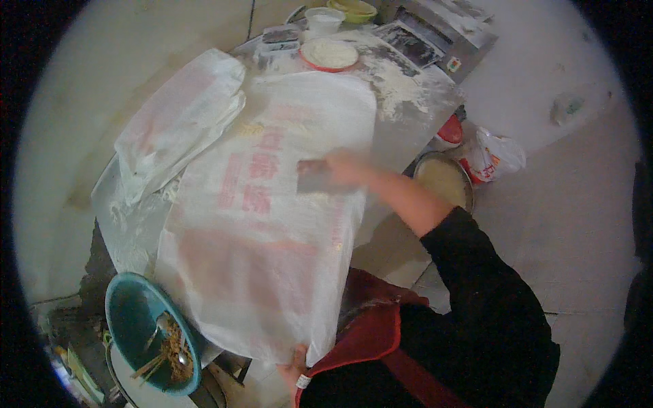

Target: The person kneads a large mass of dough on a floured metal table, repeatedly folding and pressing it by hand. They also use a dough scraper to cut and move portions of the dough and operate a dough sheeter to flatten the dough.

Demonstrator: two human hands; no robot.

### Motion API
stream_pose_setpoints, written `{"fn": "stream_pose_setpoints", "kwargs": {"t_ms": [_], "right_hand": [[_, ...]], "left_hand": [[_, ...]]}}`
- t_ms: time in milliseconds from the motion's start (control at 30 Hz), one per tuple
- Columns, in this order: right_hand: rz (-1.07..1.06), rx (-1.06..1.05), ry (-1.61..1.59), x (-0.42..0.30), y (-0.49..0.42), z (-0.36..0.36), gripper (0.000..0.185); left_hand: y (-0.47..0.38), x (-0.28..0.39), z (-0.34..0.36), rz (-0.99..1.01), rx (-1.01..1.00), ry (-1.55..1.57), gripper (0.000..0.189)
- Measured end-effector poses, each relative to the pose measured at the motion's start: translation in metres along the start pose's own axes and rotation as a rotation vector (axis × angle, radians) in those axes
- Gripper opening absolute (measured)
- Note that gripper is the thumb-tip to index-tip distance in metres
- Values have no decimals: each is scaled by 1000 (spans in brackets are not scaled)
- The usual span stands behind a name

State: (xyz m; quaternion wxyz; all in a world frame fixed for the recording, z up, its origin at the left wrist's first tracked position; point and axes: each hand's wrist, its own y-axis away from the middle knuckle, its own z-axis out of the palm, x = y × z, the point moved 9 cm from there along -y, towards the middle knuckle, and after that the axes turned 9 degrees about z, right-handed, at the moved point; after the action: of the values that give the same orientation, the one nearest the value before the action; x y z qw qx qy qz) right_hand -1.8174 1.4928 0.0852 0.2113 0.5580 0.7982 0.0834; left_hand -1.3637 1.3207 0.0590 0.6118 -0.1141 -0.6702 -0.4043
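A large white woven sack (306,224) with red print lies flat over the metal table (393,137). Above its middle right part, my right hand (344,166) is closed on a dough scraper (316,177), both blurred. My left hand (295,364) is at the sack's near edge, partly hidden; the thumb side touches the edge, and its grip cannot be made out. To the left, a second white woven sack (183,117) lies folded beside the large one. Yellowish crumbs (250,129) lie on the large sack. White flour (403,92) is scattered at the table's far right.
At the far edge stand a red-rimmed dish of flour (330,54), a white tub (324,19) and a metal machine (433,41). A teal basin (115,306) with brown filling and utensils is at lower left. A round pot (444,178) and a plastic bag (492,153) stand on the right.
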Motion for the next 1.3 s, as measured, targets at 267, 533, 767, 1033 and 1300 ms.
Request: {"fn": "stream_pose_setpoints", "kwargs": {"t_ms": [267,533,767,1033,1300], "right_hand": [[-140,229,57,-57,93,-13,16],[-400,-178,-396,-201,136,69,31],[-351,-244,-197,-219,120,106,43],[-31,250,-55,-105,44,-20,43],[-299,-263,14,-198,131,108,43]], "left_hand": [[16,-11,8,-288,54,-23,32],[-21,8,-19,-73,173,85,35],[-51,10,-15,26,269,229,24],[-37,10,-27,38,254,86,27],[-43,16,-24,112,275,88,22]]}}
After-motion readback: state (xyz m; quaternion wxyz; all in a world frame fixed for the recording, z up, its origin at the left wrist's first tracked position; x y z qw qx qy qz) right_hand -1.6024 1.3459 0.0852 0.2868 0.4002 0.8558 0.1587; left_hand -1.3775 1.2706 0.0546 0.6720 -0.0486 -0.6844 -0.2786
